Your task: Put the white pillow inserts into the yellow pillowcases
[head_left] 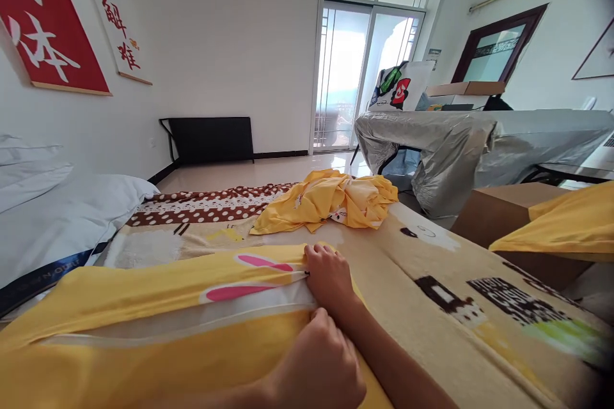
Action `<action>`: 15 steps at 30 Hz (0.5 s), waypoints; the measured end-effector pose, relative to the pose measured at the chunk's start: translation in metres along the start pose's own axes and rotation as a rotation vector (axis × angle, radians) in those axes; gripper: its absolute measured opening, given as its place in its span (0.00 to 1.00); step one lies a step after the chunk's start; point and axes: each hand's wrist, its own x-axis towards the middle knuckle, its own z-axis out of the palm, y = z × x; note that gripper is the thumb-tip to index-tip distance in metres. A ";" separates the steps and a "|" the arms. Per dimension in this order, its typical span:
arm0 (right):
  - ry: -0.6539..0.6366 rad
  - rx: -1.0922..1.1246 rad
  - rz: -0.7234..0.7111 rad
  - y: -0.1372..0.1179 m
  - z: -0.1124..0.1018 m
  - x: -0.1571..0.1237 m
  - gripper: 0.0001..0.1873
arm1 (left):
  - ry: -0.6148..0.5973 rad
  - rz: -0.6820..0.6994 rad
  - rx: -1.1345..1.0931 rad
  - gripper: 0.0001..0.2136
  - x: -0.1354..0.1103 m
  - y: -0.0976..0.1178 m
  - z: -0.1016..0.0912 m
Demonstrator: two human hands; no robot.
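A yellow pillowcase (pixel 144 294) with pink rabbit-ear prints lies across the bed in front of me, and a white pillow shows through its open zipper slit (pixel 201 316). My right hand (pixel 330 278) is closed, pinching the zipper's end at the case's right edge. My left hand (pixel 319 364) sits just below it, curled into a fist that presses on or grips the yellow fabric near the same corner. What its fingers hold is hidden.
A crumpled yellow cloth (pixel 330 201) lies farther back on the patterned bedsheet (pixel 432 281). White pillows (pixel 52 204) sit at the left. A cardboard box (pixel 508 217) with yellow fabric stands at the right, and a silver-covered table (pixel 480 140) stands behind it.
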 end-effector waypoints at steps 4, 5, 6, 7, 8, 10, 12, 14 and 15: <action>0.068 -0.058 0.003 0.000 0.003 -0.010 0.15 | 0.081 -0.009 -0.119 0.14 -0.057 -0.041 -0.021; 0.072 -0.075 0.009 -0.001 0.004 -0.012 0.15 | 0.067 -0.162 -0.105 0.18 -0.082 -0.054 -0.024; 0.070 -0.089 0.015 -0.003 0.005 -0.014 0.15 | 0.024 -0.297 -0.096 0.20 -0.110 -0.068 -0.025; 0.064 -0.099 0.017 -0.005 0.006 -0.015 0.16 | -0.055 -0.443 -0.108 0.21 -0.140 -0.081 -0.027; 0.059 -0.105 0.017 -0.007 0.005 -0.016 0.16 | -0.126 -0.607 -0.136 0.20 -0.171 -0.094 -0.028; 0.052 -0.102 0.008 -0.013 0.002 -0.015 0.16 | -0.240 -0.976 -0.189 0.20 -0.227 -0.116 -0.030; 0.048 -0.097 -0.016 -0.016 -0.008 -0.012 0.16 | -0.294 -1.154 -0.255 0.22 -0.269 -0.128 -0.035; 0.048 -0.093 -0.043 -0.015 -0.024 -0.008 0.15 | -0.320 -1.232 -0.259 0.22 -0.291 -0.130 -0.045; 0.052 -0.090 -0.052 -0.013 -0.033 -0.006 0.14 | -0.319 -1.263 -0.222 0.23 -0.295 -0.127 -0.052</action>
